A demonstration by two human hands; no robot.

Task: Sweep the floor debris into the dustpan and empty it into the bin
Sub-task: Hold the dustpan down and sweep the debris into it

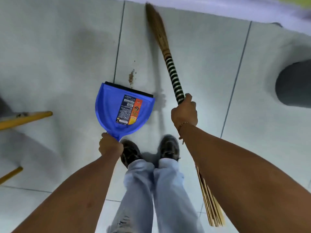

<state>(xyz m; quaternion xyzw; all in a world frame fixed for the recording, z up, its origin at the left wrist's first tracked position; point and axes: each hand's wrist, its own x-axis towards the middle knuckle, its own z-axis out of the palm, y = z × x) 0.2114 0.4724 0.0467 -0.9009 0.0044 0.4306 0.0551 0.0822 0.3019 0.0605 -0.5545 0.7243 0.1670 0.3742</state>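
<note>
Left hand (110,146): clenched around the handle of the dustpan, at the lower end of the pan, just in front of the left shoe.
Right hand (184,113): clenched around the broom, gripping at the lower end of the black-and-white banded section; a thin bracelet sits on the wrist.
Dustpan (117,111): blue plastic, lying low on the floor with its open mouth pointing away from the person; a black rubber lip runs along the front edge; a printed label is stuck inside the pan.
Debris (131,77): a small brown patch of crumbs on the floor, just beyond the right part of the dustpan's lip, with a few specks scattered farther out; outside the pan.
Broom (173,78): a grass broom slanting away from the right hand toward the top of the view; its brown far end is blurred, to the right of the debris and apart from it. A bundle of pale sticks shows behind the right forearm near the lower right; the forearm hides its link to the broom.
Floor (202,47): pale tiles with dark joint lines; one joint runs down to the left corner of the dustpan's lip.
Bin (294,84): a dark grey rounded shape at the right edge, cut off by the frame, well apart from the dustpan.
Shoes (169,147): dark, side by side, below pale blue jeans.
Yellow legs (25,118): two yellow bars at the left edge, partly cut off; what they belong to cannot be told.
</note>
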